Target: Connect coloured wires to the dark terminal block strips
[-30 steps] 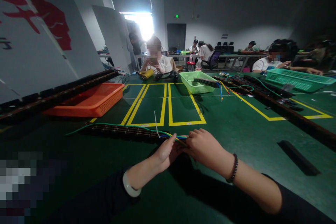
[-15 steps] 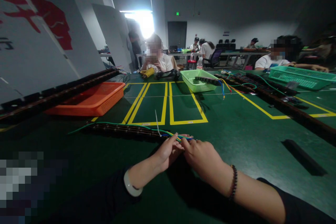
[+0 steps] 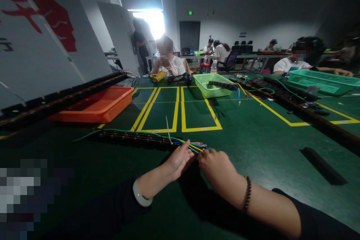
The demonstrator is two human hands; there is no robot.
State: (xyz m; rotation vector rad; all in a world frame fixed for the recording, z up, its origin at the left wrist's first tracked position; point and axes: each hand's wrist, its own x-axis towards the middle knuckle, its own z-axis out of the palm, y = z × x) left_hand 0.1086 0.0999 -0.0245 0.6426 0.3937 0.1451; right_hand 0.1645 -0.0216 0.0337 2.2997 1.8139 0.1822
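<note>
A bundle of green, yellow and blue wires point(image 3: 194, 147) runs from the right end of a long black strip-like part point(image 3: 132, 138) lying on the green table. My left hand point(image 3: 180, 159) is closed around the wires, its thumb on top. Just to the right, my right hand point(image 3: 218, 165) pinches the wires near their ends; its fingertips are partly hidden. An upright white cable tie point(image 3: 168, 129) sticks up from the strip's wire end. One long green wire point(image 3: 92, 133) trails along the strip past its left end.
An orange basket point(image 3: 118, 107) stands at left beneath a long black strip point(image 3: 64, 93). A light green basket point(image 3: 202, 88) and a darker green basket point(image 3: 323, 80) stand farther back. A black bar point(image 3: 323, 165) lies at right. People sit across the table.
My right hand has shifted slightly right along the wires, and more of them shows between my hands. The left hand keeps nearly the same place.
</note>
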